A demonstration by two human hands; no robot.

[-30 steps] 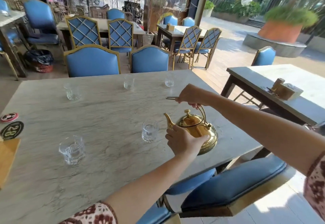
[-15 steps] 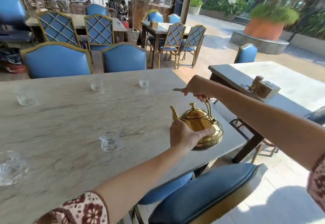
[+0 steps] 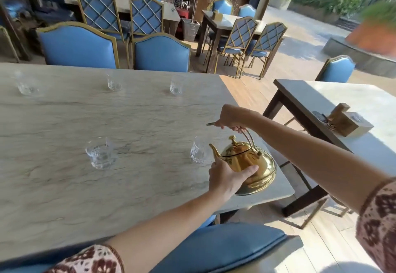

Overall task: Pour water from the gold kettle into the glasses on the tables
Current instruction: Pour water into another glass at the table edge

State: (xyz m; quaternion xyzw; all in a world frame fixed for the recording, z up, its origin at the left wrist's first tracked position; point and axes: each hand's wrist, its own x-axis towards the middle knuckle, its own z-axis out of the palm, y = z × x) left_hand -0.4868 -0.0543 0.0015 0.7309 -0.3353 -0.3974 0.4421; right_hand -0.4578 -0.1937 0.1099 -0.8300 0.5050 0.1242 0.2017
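Observation:
The gold kettle (image 3: pixel 248 161) hangs just above the right end of the marble table (image 3: pixel 64 127), tilted a little with its spout to the left. My right hand (image 3: pixel 233 116) grips its handle from above. My left hand (image 3: pixel 227 176) cups the kettle's body from the near side. A clear glass (image 3: pixel 198 149) stands right beside the spout. Another glass (image 3: pixel 100 155) holding water sits further left. Three more glasses (image 3: pixel 175 87) (image 3: pixel 113 83) (image 3: pixel 26 87) line the far edge.
Blue chairs (image 3: pixel 160 53) stand along the table's far side, and a blue seat (image 3: pixel 225 249) is just below me. To the right is a second table (image 3: pixel 353 99) with a wooden holder (image 3: pixel 347 123). More tables, chairs and planters fill the background.
The kettle has moved left along the table, so its spout is now beside the nearest glass. The view has swung back to the left. Both hands keep their grip.

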